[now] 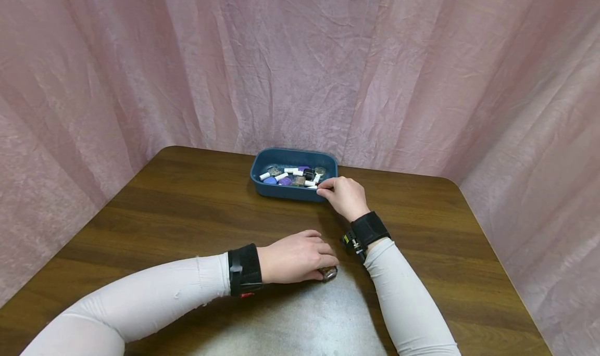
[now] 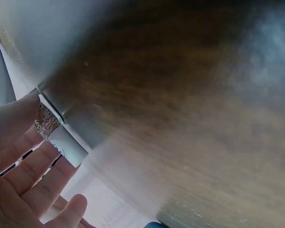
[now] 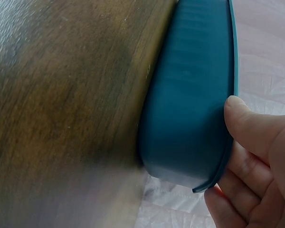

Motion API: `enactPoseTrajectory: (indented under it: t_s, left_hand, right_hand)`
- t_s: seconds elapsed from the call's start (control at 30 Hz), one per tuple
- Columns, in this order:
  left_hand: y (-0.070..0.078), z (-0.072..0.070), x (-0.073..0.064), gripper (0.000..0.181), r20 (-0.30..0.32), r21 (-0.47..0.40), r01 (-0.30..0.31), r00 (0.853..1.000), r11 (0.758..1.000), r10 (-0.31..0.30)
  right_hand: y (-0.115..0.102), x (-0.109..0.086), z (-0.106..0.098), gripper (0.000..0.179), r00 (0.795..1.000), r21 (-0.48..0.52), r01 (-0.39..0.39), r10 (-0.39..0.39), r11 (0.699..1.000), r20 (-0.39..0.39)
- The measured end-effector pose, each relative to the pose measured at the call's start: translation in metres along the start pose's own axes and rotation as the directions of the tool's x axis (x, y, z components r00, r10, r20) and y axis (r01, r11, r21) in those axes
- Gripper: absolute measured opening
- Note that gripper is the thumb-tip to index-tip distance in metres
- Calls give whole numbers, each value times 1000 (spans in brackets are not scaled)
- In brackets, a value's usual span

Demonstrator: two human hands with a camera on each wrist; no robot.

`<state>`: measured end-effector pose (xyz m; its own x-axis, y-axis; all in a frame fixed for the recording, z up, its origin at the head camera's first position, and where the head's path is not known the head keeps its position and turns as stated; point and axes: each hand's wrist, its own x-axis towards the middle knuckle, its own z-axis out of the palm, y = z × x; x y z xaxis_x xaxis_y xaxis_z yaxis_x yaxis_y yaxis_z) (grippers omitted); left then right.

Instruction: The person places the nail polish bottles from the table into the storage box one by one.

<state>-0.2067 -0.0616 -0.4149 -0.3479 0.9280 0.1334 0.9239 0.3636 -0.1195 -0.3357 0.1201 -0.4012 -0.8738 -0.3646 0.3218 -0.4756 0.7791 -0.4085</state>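
Observation:
My left hand (image 1: pixel 300 257) holds a small nail polish bottle (image 1: pixel 329 273) low over the front middle of the table. In the left wrist view the nail polish bottle (image 2: pixel 46 121) has coppery glitter inside and a white cap (image 2: pixel 69 146); thumb and fingers grip it. Farther back, my right hand (image 1: pixel 348 195) pinches the near right corner of a blue plastic bin (image 1: pixel 286 191). The right wrist view shows the thumb (image 3: pixel 236 111) on the bin's outer wall (image 3: pixel 190 95) by the rim, with the other fingers around the corner.
Inside the bin lie several nail polish bottles (image 1: pixel 284 181) with white caps, in blue, purple and glitter, plus a black piece (image 1: pixel 308 174). The bin stands at the back edge of the wooden table (image 1: pixel 201 210). Pink curtains (image 1: pixel 300 70) hang behind and at both sides.

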Motion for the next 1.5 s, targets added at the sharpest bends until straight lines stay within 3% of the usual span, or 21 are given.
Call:
enactPoseTrajectory:
  t_s: [0.27, 1.1, 1.5]
  left_hand:
    - [1, -1, 2, 34, 27, -34, 16, 1000, 999, -15]
    - [-4, -4, 1, 32, 22, 5, 45, 999, 999, -45]
    - [-25, -19, -2, 31, -76, 38, 79, 994, 996, -76]
  right_hand:
    - [1, 0, 2, 19, 1000, 3, -5, 5, 1000, 0]
    - [1, 1, 0, 19, 1000, 8, -7, 7, 1000, 3]
    - [0, 0, 1, 20, 1000, 8, -2, 2, 1000, 6]
